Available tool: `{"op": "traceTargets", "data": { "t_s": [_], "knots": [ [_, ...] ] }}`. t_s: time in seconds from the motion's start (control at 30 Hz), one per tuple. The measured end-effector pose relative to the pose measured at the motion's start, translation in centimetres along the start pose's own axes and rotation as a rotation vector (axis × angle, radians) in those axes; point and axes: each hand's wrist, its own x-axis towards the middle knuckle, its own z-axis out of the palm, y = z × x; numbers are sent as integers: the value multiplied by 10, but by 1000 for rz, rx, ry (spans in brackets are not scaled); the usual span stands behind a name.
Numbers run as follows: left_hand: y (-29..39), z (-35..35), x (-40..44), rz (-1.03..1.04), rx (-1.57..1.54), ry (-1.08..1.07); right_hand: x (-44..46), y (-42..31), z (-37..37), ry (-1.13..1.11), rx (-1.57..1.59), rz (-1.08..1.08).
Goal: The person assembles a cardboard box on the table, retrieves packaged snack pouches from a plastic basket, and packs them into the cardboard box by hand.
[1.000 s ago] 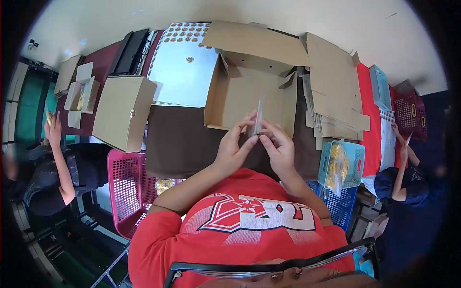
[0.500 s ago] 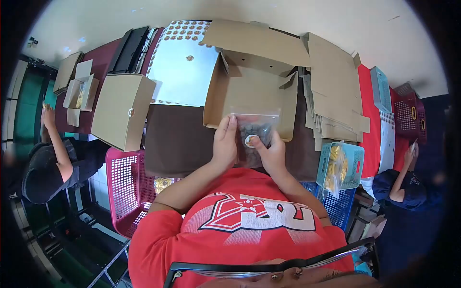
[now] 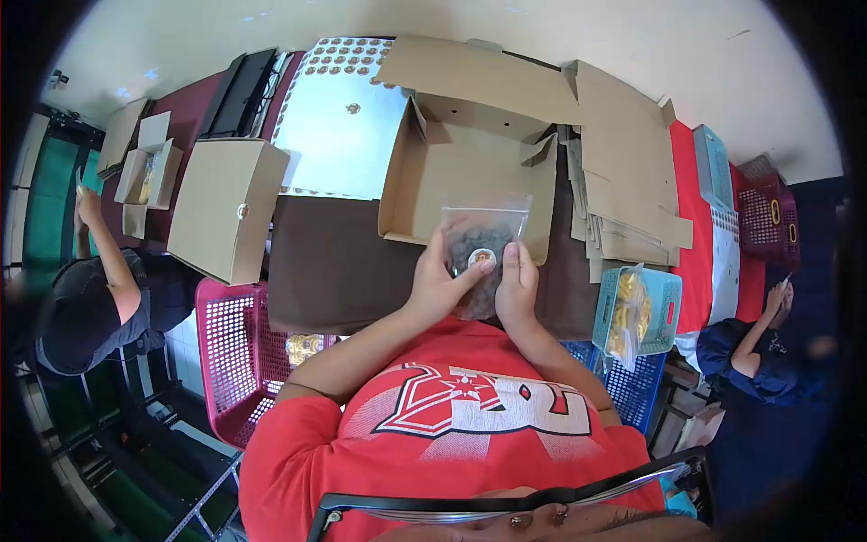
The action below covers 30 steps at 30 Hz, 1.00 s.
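A clear zip bag (image 3: pixel 485 237) of dark pieces, with a round sticker (image 3: pixel 482 258) on its front, is held upright between both hands. My left hand (image 3: pixel 440 282) grips its left side, the thumb lying on the sticker. On the right edge, my right hand (image 3: pixel 517 285) pinches the bag with closed fingers. Behind the bag stands an open cardboard box (image 3: pixel 470 172), its lid folded back. The sheet of round stickers (image 3: pixel 343 135) lies left of that box.
A closed carton (image 3: pixel 221 208) stands at the left, above a pink basket (image 3: pixel 230 361). Flattened cardboard (image 3: pixel 628 154) is stacked at the right, near a teal basket (image 3: pixel 664 312) holding bags of yellow items. Co-workers are at both sides.
The bag was edge-on at first and now faces me, its sticker in view. My left thumb has moved onto the sticker, and my right thumb has left it for the bag's edge.
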Motion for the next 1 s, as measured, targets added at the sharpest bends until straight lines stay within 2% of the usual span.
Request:
{"op": "traceTargets", "data": {
  "t_s": [0.03,0.17,0.4,0.5,0.57,0.63,0.7,0.83,0.9,0.93,1.0],
  "knots": [
    [-2,0,-4,-42,112,-27,0,0,0,-4,12,22],
    [-16,0,-9,-19,-28,64,-5,6,4,-8,87,16],
    [-14,1,-2,-36,-153,45,-4,1,6,6,162,12],
    [-11,-1,-2,-1,-81,94,-4,-13,5,-107,152,-1],
    [-19,-15,6,-156,-278,144,-3,-13,2,-249,-23,-33],
    [-3,-17,13,-177,-191,146,-4,-14,2,-290,-6,30],
    [-10,-22,11,-138,33,75,-1,-5,0,-400,110,101],
    [-7,-25,10,-170,27,73,-1,4,-2,-478,173,94],
    [0,-25,12,-223,-280,-22,-2,6,-6,-515,133,150],
    [7,-24,12,-223,-282,-20,0,6,-6,-517,132,151],
    [17,-24,12,-203,-15,-161,3,3,-6,-510,304,335]
  ]
}}
